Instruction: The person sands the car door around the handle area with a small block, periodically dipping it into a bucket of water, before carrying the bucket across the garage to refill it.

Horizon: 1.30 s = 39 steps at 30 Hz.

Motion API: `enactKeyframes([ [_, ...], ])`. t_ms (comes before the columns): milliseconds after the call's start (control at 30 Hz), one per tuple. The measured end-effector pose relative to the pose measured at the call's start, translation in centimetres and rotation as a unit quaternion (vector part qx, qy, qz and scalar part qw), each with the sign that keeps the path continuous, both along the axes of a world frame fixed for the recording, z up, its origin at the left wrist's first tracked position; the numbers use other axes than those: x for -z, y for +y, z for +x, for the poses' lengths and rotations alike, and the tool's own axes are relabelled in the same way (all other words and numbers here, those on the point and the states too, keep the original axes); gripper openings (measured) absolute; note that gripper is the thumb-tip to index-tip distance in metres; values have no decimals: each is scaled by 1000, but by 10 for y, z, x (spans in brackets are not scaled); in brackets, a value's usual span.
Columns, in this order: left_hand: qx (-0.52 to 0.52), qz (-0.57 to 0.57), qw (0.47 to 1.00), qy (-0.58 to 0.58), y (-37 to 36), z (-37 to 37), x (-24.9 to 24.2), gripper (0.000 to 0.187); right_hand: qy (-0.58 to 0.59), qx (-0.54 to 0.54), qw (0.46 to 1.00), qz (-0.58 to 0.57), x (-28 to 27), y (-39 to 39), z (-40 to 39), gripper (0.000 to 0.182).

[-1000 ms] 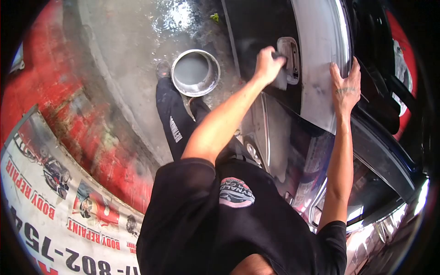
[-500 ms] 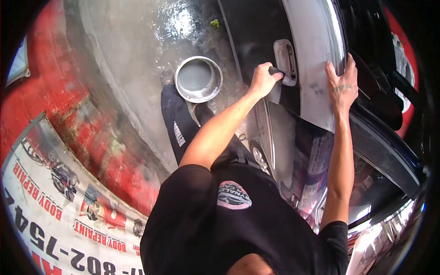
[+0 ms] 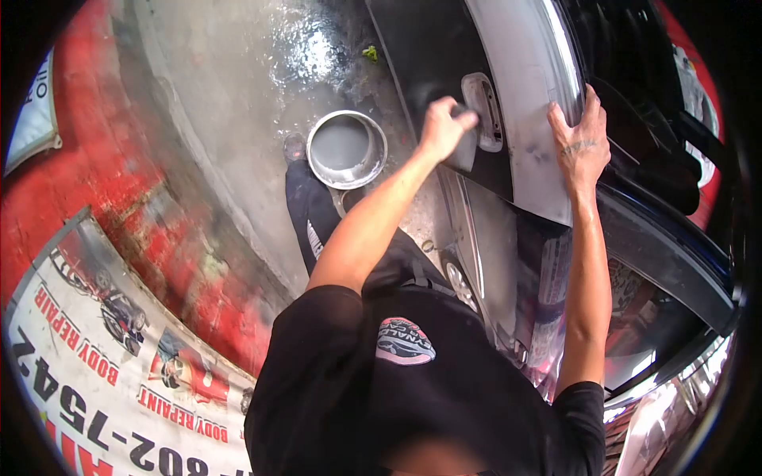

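Note:
Beside the car door's handle recess point(image 3: 484, 111), my left hand point(image 3: 446, 131) is closed round a small dark block, which is blurred and partly hidden by the fingers. That hand is over the dark door panel point(image 3: 425, 47), left of the recess. My right hand point(image 3: 583, 143) rests on the edge of the light grey body panel point(image 3: 528, 87), thumb spread from the fingers, with nothing loose in it. A round bucket point(image 3: 379, 151) of greyish liquid stands on the floor to the left of my left forearm.
The concrete floor point(image 3: 230, 103) looks wet near the top. At the left are a red wall point(image 3: 103, 151) and a printed banner point(image 3: 87, 333). My leg point(image 3: 305, 206) is beside the bucket. Dark car windows and trim point(image 3: 635, 87) are at the right.
My left hand and the dark block have moved left, away from the handle recess. My right hand stays on the panel edge. The whole view has shifted slightly.

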<state>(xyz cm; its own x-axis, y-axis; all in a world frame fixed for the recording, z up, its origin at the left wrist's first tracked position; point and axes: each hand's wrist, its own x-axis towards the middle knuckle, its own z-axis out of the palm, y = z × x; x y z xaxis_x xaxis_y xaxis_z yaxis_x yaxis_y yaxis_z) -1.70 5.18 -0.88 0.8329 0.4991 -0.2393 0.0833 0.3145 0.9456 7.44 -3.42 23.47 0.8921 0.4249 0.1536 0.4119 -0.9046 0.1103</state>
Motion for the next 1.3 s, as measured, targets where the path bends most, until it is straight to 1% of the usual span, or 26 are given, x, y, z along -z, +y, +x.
enactKeyframes([
  [33, -60, -13, 998, 10, 15, 12, -5, 26, 1, 2, 1000, -1, 0, 1, -2, 73],
  [67, -74, -33, 997, -7, 29, 25, -10, 28, -1, 6, 1000, -2, 0, 1, -3, 74],
  [100, -60, 31, 998, 3, 35, 38, -5, 31, -5, 9, 1000, -2, 0, 2, -3, 74],
  [167, -79, 86, 993, 27, 30, 34, -12, 33, 0, 5, 1000, -1, -2, 3, -4, 75],
  [233, -81, 65, 993, 50, 11, 25, -5, 32, 3, 5, 1000, 7, -2, 2, -6, 75],
  [267, -78, 30, 995, 46, 6, 24, 0, 29, 4, 8, 1000, 2, -2, 3, -6, 74],
  [300, -81, 30, 995, 46, 1, 24, 4, 29, 4, 9, 1000, -2, -3, 4, -6, 73],
  [367, -81, -14, 994, 75, 1, 25, -1, 25, 2, 6, 1000, 4, -3, 6, -5, 73],
  [433, -167, -121, 976, 63, 5, 42, -3, 19, 5, 10, 1000, 2, -1, 4, -6, 72],
  [500, -188, -225, 955, 52, 4, 48, -5, 18, -2, 1, 1000, 2, -1, 3, -5, 73],
  [633, -166, -233, 955, 78, -11, 36, -8, 19, -3, 1, 1000, -5, 0, -1, -5, 74],
  [700, -124, -223, 963, 90, -9, 32, -9, 19, 3, 10, 1000, 1, 0, 2, -3, 74],
  [767, -143, -215, 963, 78, -3, 44, -2, 19, -3, 0, 1000, 1, 2, -1, -2, 74],
  [867, -141, -107, 983, 43, 7, 51, 8, 19, -16, -15, 1000, -4, 4, -3, 5, 74],
  [900, -139, -110, 983, 50, -1, 42, 9, 19, -15, -14, 1000, -9, 4, -6, 2, 74],
  [967, -168, -54, 982, 60, -8, 40, 1, 26, -15, -10, 1000, -5, 4, -4, 1, 74],
  [1000, -143, -50, 987, 56, -10, 32, -2, 26, -8, -9, 1000, -4, 2, -4, -1, 74],
  [1033, -146, -45, 987, 50, -1, 35, -5, 26, -13, -12, 1000, 2, 1, 0, 1, 74],
  [1133, -165, 90, 981, 48, 15, 42, -8, 27, -5, -2, 1000, -7, 2, -1, -4, 73],
  [1167, -114, 52, 990, 60, 25, 40, -19, 29, -6, -2, 1000, -7, 1, -1, -4, 74],
  [1233, -112, 45, 992, 33, 27, 34, -18, 27, -4, -2, 1000, -7, 3, -1, -4, 74],
  [1267, -110, 45, 992, 33, 20, 33, -9, 27, -8, -7, 1000, -6, 4, -1, -4, 75],
  [1300, -131, 17, 991, 27, 10, 33, 1, 27, -15, -12, 1000, -4, 3, -1, -2, 75],
])
